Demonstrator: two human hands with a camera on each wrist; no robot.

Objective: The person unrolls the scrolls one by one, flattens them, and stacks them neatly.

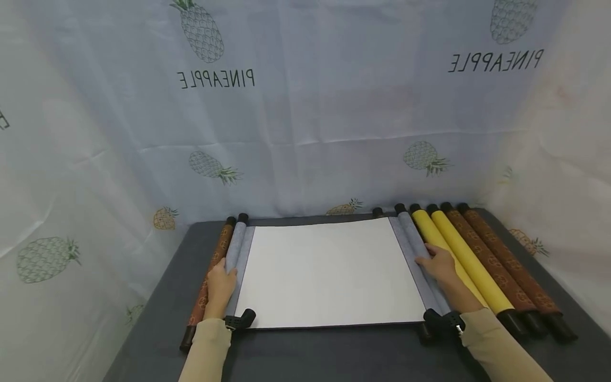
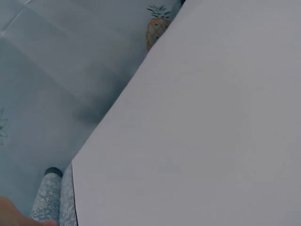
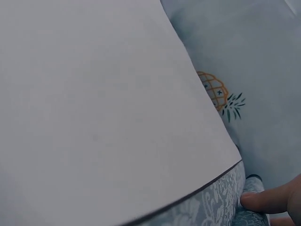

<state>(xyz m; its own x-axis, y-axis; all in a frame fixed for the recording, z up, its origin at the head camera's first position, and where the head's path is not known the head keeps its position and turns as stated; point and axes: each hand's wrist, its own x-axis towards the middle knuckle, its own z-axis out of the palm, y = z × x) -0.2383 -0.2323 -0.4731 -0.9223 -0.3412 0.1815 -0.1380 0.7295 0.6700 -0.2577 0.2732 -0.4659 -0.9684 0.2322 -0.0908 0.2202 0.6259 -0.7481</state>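
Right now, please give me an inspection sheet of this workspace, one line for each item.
Surface: dark grey table, bare at the front edge.
Job's things: grey scroll lying unrolled, white blank sheet facing up, one grey roller at each side.
Clutter: brown scroll left of it; two yellow scrolls and two brown patterned scrolls to the right, all rolled.
Grips: left hand rests on the left roller; right hand rests on the right roller.
Cables: nothing seen.
Surroundings: pale pineapple-print cloth behind and at both sides.
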